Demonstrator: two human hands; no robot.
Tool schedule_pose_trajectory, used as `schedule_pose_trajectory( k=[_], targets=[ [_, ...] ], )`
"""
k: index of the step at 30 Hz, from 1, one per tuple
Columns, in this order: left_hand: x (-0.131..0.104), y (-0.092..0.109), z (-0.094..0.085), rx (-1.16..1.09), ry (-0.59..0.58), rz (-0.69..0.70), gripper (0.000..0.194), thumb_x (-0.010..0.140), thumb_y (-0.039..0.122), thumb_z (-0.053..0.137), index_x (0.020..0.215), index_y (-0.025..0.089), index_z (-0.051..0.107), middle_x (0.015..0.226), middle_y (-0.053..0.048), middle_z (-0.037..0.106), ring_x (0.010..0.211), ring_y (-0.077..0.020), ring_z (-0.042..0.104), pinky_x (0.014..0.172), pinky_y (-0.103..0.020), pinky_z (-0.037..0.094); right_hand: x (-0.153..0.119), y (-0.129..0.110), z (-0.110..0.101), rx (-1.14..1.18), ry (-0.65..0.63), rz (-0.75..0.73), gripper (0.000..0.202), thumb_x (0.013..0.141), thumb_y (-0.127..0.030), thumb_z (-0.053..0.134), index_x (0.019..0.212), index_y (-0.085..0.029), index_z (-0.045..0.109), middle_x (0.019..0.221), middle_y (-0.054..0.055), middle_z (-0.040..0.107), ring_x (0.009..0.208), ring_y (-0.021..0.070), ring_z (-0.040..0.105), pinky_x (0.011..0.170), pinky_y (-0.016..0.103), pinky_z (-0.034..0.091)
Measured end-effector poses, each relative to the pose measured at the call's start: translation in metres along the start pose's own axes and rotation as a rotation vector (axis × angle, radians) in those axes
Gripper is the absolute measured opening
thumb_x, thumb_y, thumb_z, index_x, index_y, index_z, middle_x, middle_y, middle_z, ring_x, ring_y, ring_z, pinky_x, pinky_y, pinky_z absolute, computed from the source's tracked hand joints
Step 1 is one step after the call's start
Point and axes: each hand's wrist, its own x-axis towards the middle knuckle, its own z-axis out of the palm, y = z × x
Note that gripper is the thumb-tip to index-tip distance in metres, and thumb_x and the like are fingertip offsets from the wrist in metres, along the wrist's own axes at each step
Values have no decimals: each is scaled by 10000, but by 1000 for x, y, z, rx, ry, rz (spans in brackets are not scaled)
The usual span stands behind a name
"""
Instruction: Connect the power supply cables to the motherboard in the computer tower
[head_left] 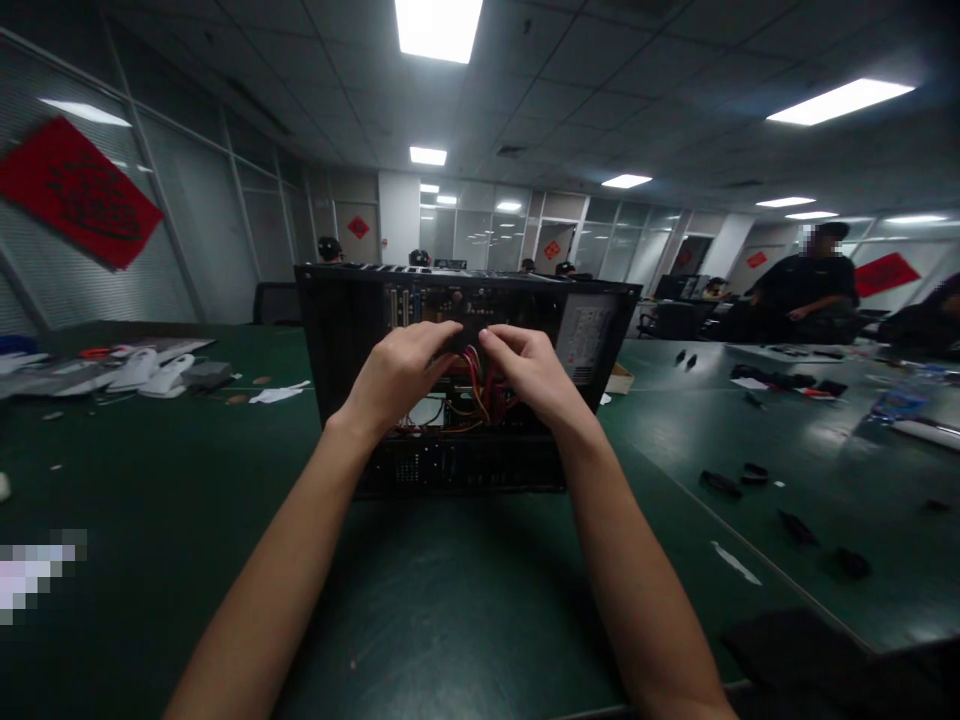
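Observation:
An open black computer case (309, 350) stands on the green table in front of me, its inside facing me. Both of my hands reach into it, near a dark part in the middle. My left hand (409, 365) has its fingers bent and drawn together; what lies under the fingertips is hidden. Opposite it, my right hand (529, 365) is closed in a pinch, and what it grips, if anything, cannot be made out. Red, yellow and black cables (478, 385) hang between the hands. A power supply with a pale label (585, 335) sits at the case's right side.
Papers and white items (154, 372) lie on the left of the table (465, 590). To the right are small black parts (720, 484) and a clear plastic bag (909, 398). A small open box (619, 379) stands behind the case. A person in dark clothes (806, 280) stands at the far right.

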Motion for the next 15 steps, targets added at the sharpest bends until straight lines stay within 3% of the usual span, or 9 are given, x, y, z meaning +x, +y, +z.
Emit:
schedule_pose_trajectory(
  k=[2,5,7,9,12,15],
  targets=[
    [-4,-2,7,47,16,14,304,948,263,576,1212,110,583,1145,-127,706,1048,-225,677,896,-354,533,2,7,2,-6,31,4,386,881,-514,581,867,-139,674,705,2,578,642,121,516,566,234,431],
    [-8,-2,17,77,21,14,308,955,251,552,1222,99,575,1147,-132,704,1046,-234,675,888,-361,528,6,19,5,15,89,-25,385,858,-447,633,1102,-151,659,798,18,640,674,134,559,593,251,477],
    [-10,-1,22,85,26,11,308,954,241,543,1219,88,580,1139,-138,706,1040,-243,675,876,-371,528,8,26,7,-3,137,-73,452,867,-384,630,1265,-174,590,873,29,673,720,151,597,648,279,513],
    [-11,-1,25,93,37,6,292,958,256,537,1187,86,604,1111,-138,715,1015,-245,682,859,-377,532,9,30,7,-67,164,-144,404,911,-336,566,1286,-190,589,973,47,694,823,173,633,753,323,538],
    [-13,-4,27,115,55,7,260,967,274,528,1111,94,648,1068,-130,728,966,-237,696,831,-370,542,8,35,3,-234,114,-264,337,941,-193,430,1187,-187,659,1117,66,688,1024,198,634,944,382,506],
    [-16,-8,33,121,43,4,242,971,263,522,1069,105,676,1050,-117,737,929,-221,707,819,-347,553,4,44,-1,-469,-8,-381,490,864,-54,412,1295,-189,601,1271,97,617,1190,217,564,1062,414,440]
  ],
)
